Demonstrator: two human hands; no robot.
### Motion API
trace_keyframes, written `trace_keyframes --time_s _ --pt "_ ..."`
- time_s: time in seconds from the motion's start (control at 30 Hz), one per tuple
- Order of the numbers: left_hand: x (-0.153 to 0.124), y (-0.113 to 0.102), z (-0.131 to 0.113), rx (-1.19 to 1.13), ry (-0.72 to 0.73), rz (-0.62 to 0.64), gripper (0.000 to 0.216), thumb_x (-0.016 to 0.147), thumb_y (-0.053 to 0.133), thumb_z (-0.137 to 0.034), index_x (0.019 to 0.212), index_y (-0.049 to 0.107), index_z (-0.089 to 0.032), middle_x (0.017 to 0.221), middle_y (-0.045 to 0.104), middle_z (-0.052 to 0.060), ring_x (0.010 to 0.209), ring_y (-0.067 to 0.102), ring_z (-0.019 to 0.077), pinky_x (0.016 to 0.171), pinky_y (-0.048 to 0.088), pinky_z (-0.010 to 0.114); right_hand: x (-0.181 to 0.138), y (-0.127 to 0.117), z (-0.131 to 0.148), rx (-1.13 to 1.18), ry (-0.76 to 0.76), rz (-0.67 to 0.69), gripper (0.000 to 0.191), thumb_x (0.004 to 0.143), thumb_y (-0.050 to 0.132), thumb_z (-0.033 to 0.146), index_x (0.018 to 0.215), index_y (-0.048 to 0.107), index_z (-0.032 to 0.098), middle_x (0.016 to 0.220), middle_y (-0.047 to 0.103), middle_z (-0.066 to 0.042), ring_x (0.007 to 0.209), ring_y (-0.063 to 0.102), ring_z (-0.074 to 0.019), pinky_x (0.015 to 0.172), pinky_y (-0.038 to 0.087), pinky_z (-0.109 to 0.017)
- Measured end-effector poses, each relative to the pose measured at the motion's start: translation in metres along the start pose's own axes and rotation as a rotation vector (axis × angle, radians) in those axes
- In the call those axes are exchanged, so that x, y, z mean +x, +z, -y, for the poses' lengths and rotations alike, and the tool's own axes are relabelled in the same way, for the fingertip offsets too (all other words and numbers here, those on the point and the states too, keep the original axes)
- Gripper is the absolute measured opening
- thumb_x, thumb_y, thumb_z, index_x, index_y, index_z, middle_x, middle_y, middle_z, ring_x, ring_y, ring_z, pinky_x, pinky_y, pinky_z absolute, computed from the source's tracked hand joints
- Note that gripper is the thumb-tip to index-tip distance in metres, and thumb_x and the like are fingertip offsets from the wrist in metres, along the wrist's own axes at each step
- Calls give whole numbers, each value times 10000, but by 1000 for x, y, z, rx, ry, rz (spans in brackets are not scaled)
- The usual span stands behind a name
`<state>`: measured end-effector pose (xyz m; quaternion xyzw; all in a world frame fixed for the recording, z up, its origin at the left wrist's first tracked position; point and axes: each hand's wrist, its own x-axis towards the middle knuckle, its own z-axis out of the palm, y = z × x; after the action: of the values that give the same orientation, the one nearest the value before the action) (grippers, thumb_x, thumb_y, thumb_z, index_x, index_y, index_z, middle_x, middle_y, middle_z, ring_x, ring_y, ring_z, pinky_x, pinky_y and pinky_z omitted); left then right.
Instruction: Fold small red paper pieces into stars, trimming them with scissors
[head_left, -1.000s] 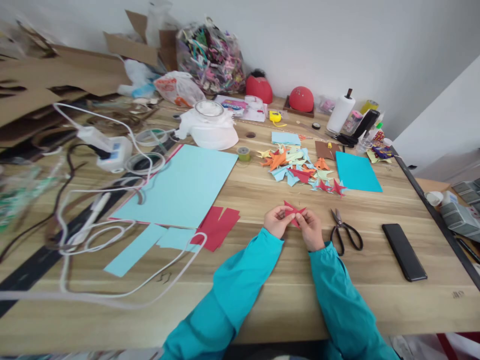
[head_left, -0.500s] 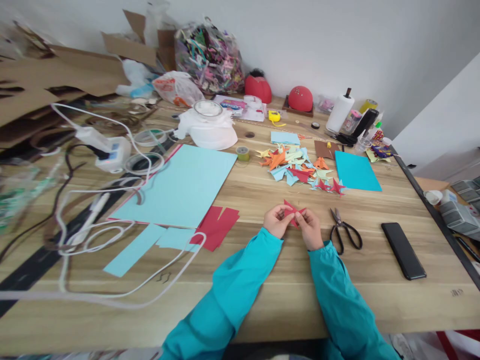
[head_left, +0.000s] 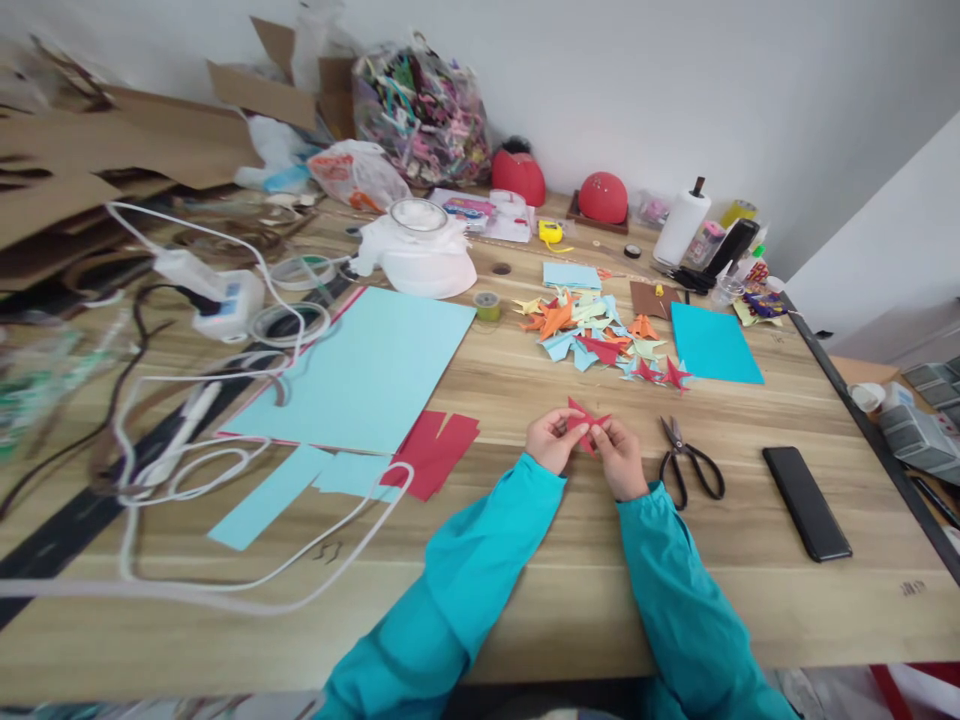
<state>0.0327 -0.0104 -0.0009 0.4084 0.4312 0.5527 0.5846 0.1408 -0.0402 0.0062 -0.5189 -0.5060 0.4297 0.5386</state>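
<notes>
Folded red paper (head_left: 587, 420) with pointed tips is held between the two hands, just above or on the near middle of the table (head_left: 562, 620); whether it touches the wood is hard to tell. From the left, flattened cardboard (head_left: 172, 130) lies toward the back, and in front of it a white plug block (head_left: 234, 305) sits among loops of white cable (head_left: 90, 592). Next comes a large light blue sheet (head_left: 367, 370), with a narrow light blue strip (head_left: 270, 500) near its front edge and red paper strips (head_left: 442, 455) by its right corner. A small spool (head_left: 487, 307) stands farther back. The left hand (head_left: 553, 440) has its thumb and fingers pinched narrowly on the left part of the red paper. Beyond the hands spreads a pile of folded paper shapes (head_left: 592, 325) in orange, yellow, blue, green and red. The right hand (head_left: 621, 460) pinches the other part, its thumb close to the left one. Just beside it lie black-handled scissors (head_left: 676, 450), blades slightly parted and pointing away. Farther back is a bright blue sheet (head_left: 716, 343), and at the right a black phone (head_left: 808, 503) lies flat.
</notes>
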Motion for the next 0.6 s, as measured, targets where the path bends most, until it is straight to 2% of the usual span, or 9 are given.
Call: trace_keyframes --time_s 0.23,0.47,0.6 --pt "-1 0 1 109 39 -6 192 577 675 -235 736 640 -132 644 636 27 554 543 108 531 429 220 -1 -1 -4 -110 -18 -28 276 776 507 409 626 494 177 559 476 28 538 417 -108 536 344 -240" --pt "1 0 -4 -10 -35 -14 214 533 701 -251 704 638 -138 622 641 20 573 567 124 574 451 249 0 1 2 -81 -13 -17 267 780 498 402 631 502 180 588 511 13 562 447 -116 563 370 -249" --pt "0 1 -5 -16 -14 -16 224 543 698 -263 717 632 -140 659 650 25 604 578 126 585 448 242 0 2 2 -6 0 -20 278 767 509 417 625 501 178 584 500 16 565 440 -112 564 374 -246"
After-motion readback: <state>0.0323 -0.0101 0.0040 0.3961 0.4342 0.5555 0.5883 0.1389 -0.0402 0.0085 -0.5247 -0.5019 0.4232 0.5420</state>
